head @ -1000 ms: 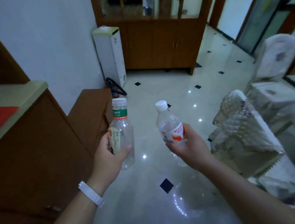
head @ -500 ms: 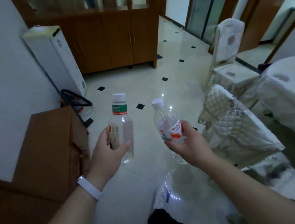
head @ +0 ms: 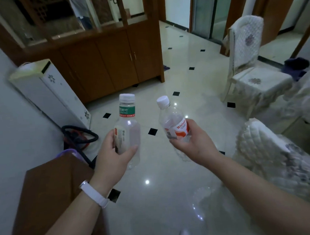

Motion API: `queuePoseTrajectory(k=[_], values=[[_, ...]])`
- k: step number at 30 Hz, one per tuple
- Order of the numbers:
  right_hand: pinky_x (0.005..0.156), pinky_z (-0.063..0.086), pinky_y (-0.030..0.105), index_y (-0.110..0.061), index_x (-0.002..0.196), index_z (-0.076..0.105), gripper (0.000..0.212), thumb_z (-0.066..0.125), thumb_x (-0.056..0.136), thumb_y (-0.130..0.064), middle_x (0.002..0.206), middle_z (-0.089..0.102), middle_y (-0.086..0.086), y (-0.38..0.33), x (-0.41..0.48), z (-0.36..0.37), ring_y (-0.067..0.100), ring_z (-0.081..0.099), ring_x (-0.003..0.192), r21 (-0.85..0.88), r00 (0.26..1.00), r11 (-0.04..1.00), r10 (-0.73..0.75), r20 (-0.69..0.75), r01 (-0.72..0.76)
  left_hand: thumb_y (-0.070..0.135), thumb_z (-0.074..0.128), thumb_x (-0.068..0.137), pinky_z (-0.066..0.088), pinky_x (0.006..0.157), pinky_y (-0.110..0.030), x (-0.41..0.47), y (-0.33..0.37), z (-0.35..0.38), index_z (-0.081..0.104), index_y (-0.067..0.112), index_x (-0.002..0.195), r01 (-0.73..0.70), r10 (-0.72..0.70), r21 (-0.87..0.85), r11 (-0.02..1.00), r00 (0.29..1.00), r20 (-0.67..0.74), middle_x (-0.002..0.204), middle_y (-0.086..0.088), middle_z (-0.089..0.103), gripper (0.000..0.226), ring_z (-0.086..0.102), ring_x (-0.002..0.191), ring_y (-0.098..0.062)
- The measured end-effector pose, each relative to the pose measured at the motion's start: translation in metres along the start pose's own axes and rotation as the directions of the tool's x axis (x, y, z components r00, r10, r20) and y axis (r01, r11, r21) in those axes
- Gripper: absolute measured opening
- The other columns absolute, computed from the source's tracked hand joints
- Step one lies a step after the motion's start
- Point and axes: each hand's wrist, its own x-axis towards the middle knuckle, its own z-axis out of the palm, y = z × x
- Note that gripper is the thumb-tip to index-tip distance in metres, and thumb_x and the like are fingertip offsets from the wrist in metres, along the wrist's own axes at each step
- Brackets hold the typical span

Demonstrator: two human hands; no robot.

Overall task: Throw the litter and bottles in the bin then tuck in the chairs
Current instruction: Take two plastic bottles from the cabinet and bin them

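Two capped bottles, frame centre.
Fingers of left hand (head: 111, 154) wrap green-labelled bottle (head: 129, 131); right hand (head: 196, 145) clamps orange-labelled bottle (head: 176, 129); grip firmly, seek bin.

A home dining room: wooden glass-fronted cabinet (head: 101, 54), cloth-covered chairs (head: 246, 63), glossy tiled floor (head: 184, 80).

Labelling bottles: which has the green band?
The upright bottle in the left hand: green band under its cap. The tilted bottle in the right hand has an orange label.
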Motion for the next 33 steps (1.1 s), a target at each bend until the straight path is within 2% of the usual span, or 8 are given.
queuePoseTrajectory(k=[2, 4, 8, 14, 22, 28, 30, 33], values=[[0.065, 0.040, 0.009, -0.042, 0.111, 0.047, 0.044, 0.076, 0.078, -0.035, 0.094, 0.063, -0.024, 0.000, 0.023, -0.005, -0.015, 0.057, 0.084, -0.002, 1.000, 1.000, 0.006, -0.029, -0.006, 0.007, 0.077, 0.081, 0.046, 0.062, -0.005, 0.024, 0.001, 0.007, 0.052, 0.045, 0.101, 0.000, 0.000, 0.002, 1.000, 1.000, 0.023, 0.086, 0.036, 0.065, 0.049, 0.062, 0.082, 0.015], [0.068, 0.041, 0.014, -0.046, 0.108, 0.047, 0.044, 0.077, 0.077, -0.037, 0.094, 0.064, -0.025, 0.002, 0.042, -0.006, -0.014, 0.057, 0.084, -0.002, 0.999, 0.999, 0.042, -0.033, -0.042, 0.009, 0.077, 0.081, 0.048, 0.063, -0.007, 0.051, -0.002, 0.012, 0.053, 0.047, 0.102, 0.016, -0.016, 0.006, 1.000, 0.999, 0.047, 0.091, 0.029, 0.067, 0.049, 0.062, 0.085, 0.012], [0.069, 0.042, 0.014, -0.045, 0.111, 0.047, 0.046, 0.077, 0.076, -0.039, 0.095, 0.065, -0.025, 0.014, 0.084, 0.002, -0.014, 0.058, 0.084, -0.024, 0.993, 0.995, 0.098, -0.059, -0.099, 0.016, 0.077, 0.081, 0.053, 0.066, -0.015, 0.112, -0.021, 0.026, 0.052, 0.052, 0.104, 0.043, -0.041, -0.018, 0.999, 0.994, 0.104, 0.095, 0.032, 0.064, 0.049, 0.063, 0.088, 0.008], [0.067, 0.042, 0.015, -0.044, 0.111, 0.049, 0.045, 0.077, 0.076, -0.040, 0.094, 0.065, -0.025, 0.011, 0.176, 0.016, -0.012, 0.059, 0.083, -0.047, 0.975, 0.986, 0.152, -0.164, -0.161, 0.016, 0.078, 0.080, 0.054, 0.070, -0.021, 0.230, -0.049, 0.038, 0.055, 0.047, 0.099, 0.028, -0.016, -0.057, 0.998, 0.981, 0.192, 0.092, 0.029, 0.067, 0.043, 0.066, 0.084, 0.004], [0.072, 0.044, 0.020, -0.045, 0.112, 0.049, 0.045, 0.075, 0.075, -0.044, 0.099, 0.063, -0.024, -0.026, 0.310, 0.041, -0.011, 0.058, 0.088, -0.134, 0.939, 0.967, 0.168, -0.300, -0.216, 0.010, 0.077, 0.080, 0.051, 0.067, -0.013, 0.411, -0.063, 0.032, 0.054, 0.046, 0.104, 0.009, 0.034, -0.140, 0.990, 0.952, 0.304, 0.095, 0.021, 0.068, 0.050, 0.065, 0.084, 0.008], [0.082, 0.052, 0.029, -0.047, 0.113, 0.049, 0.045, 0.074, 0.076, -0.046, 0.101, 0.063, -0.028, -0.017, 0.375, 0.036, -0.007, 0.060, 0.091, -0.109, 0.904, 0.955, 0.221, -0.366, -0.277, 0.017, 0.078, 0.081, 0.054, 0.068, -0.027, 0.500, -0.066, 0.062, 0.054, 0.044, 0.110, 0.020, 0.035, -0.130, 0.991, 0.913, 0.406, 0.101, 0.019, 0.067, 0.046, 0.064, 0.085, 0.005], [0.080, 0.051, 0.027, -0.048, 0.113, 0.048, 0.047, 0.074, 0.075, -0.049, 0.101, 0.063, -0.026, -0.005, 0.401, 0.029, -0.007, 0.060, 0.091, -0.109, 0.887, 0.944, 0.247, -0.391, -0.311, 0.016, 0.077, 0.081, 0.054, 0.069, -0.030, 0.525, -0.068, 0.080, 0.053, 0.043, 0.112, 0.032, 0.024, -0.118, 0.993, 0.896, 0.444, 0.102, 0.017, 0.067, 0.048, 0.063, 0.084, 0.007], [0.075, 0.046, 0.021, -0.044, 0.116, 0.049, 0.049, 0.076, 0.076, -0.048, 0.102, 0.064, -0.024, 0.016, 0.445, 0.013, -0.009, 0.058, 0.091, -0.085, 0.868, 0.938, 0.274, -0.415, -0.336, 0.013, 0.077, 0.082, 0.052, 0.068, -0.028, 0.566, -0.070, 0.111, 0.052, 0.046, 0.103, 0.036, 0.011, -0.090, 0.995, 0.880, 0.475, 0.099, 0.018, 0.065, 0.047, 0.062, 0.080, 0.011]])
